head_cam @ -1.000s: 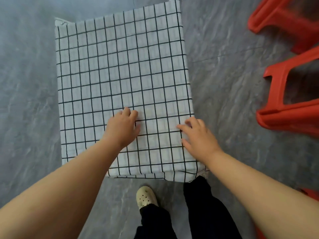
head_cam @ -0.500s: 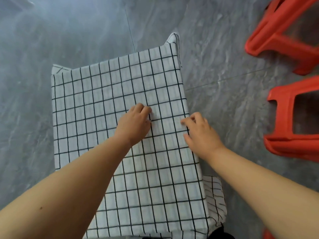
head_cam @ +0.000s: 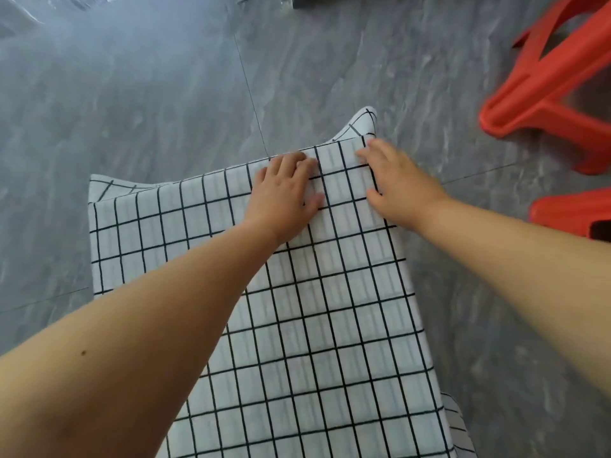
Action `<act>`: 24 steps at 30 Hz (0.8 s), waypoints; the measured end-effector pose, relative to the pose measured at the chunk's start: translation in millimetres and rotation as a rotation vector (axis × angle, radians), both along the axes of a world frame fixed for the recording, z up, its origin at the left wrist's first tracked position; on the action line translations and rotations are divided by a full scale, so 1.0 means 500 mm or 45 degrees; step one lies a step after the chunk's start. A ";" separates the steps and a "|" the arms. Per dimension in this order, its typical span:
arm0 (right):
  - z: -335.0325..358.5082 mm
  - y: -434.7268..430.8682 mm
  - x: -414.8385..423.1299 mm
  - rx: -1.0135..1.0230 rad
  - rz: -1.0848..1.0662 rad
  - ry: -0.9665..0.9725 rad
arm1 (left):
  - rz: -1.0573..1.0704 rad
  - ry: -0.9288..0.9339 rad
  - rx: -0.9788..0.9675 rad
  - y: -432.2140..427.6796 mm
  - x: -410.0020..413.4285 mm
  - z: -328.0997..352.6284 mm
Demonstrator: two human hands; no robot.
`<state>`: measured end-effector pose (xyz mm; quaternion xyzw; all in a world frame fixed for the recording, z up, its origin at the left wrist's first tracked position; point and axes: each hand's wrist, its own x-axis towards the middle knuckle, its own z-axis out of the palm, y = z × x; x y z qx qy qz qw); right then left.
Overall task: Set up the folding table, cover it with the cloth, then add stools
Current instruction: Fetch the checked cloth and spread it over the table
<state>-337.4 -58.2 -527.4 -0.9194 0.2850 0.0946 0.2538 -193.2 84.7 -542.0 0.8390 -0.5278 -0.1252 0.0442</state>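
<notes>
A white cloth with a black grid (head_cam: 330, 325) covers the whole folding table, whose top is hidden beneath it. Cloth corners hang over the far left, far right and near right edges. My left hand (head_cam: 284, 193) lies flat, palm down, on the cloth near the far edge. My right hand (head_cam: 396, 183) rests flat at the far right corner, fingers spread. Neither hand holds anything. A red plastic stool (head_cam: 545, 94) lies tipped on the floor to the right, and part of another red stool (head_cam: 568, 211) shows at the right edge.
Grey marbled floor tiles (head_cam: 132, 110) surround the table. A dark object (head_cam: 317, 1) and some pale items sit at the top edge of the view.
Both hands have slid along the cloth from the near part of the table to its far edge, and my view has moved forward over the table.
</notes>
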 end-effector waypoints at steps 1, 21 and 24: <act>0.000 -0.013 0.018 0.004 0.007 -0.004 | 0.008 -0.012 -0.003 -0.006 0.001 -0.009; -0.066 -0.080 0.119 0.374 -0.315 -0.371 | 0.037 -0.106 0.021 -0.004 -0.017 -0.049; -0.070 -0.095 0.118 0.537 -0.353 -0.296 | 0.034 -0.106 0.013 -0.006 -0.018 -0.048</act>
